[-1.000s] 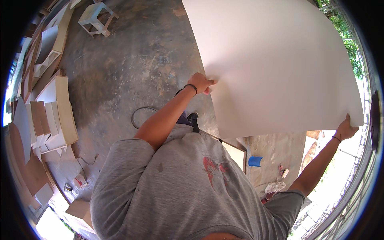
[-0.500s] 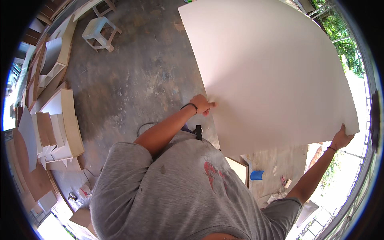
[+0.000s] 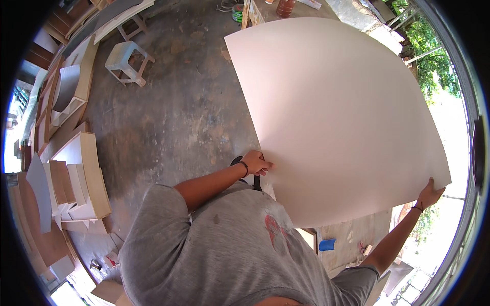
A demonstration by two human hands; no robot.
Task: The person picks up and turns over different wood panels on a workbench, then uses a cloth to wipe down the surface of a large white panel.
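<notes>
A large white sheet [image 3: 337, 117] stretches out in front of me and to the right, its face smooth and slightly bowed. My left hand [image 3: 256, 163] grips its left edge near my waist, thumb lying on the face and fingers curled behind the edge. At the near right corner, my right hand [image 3: 431, 192] pinches the sheet, thumb on top; its other fingers are partly hidden. Both wrists wear dark bands. What supports the sheet underneath, if anything, cannot be seen.
A pale plastic stool [image 3: 127, 61] stands on the worn concrete floor [image 3: 173, 107]. Wooden cabinet parts [image 3: 92, 178] crowd the left side. Past the sheet's far edge are a reddish-brown container [image 3: 286, 8] and a green can [image 3: 237, 13]. A blue curved piece [image 3: 326, 245] lies below the sheet.
The sheet has shifted nearer to me with both hands still on it, and its far edge and things beyond now show. The whole view has tilted, so surroundings sit lower in the picture.
</notes>
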